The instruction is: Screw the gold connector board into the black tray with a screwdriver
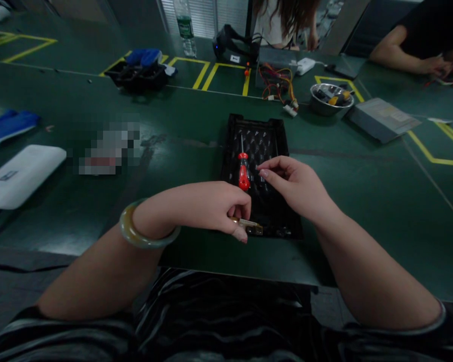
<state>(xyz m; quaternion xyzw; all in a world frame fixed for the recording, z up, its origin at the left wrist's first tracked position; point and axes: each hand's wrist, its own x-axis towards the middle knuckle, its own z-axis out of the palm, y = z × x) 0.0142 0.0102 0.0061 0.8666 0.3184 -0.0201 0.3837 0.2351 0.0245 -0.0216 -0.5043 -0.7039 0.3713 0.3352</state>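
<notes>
My left hand (215,203), with a jade-like bangle at its wrist, holds a small brass-and-silver part that looks like a metal connector (253,229) between thumb and fingers. That part is over the near end of a black plastic tray (281,134). Thumb and forefinger of my right hand (300,186) are pinched together above the tray's right half; whatever may be between them is too small to make out. A screwdriver (243,173) with a red and black handle lies in the tray, its shaft pointing away from me. Small dark bits lie at the near right corner.
A metal bowl (331,103) of parts, a grey metal box (385,119) and bundled wires (277,83) are beyond the tray. To the left are a white device (24,176), a blurred-out item (109,148) and blue gloves (9,128). Two people sit opposite.
</notes>
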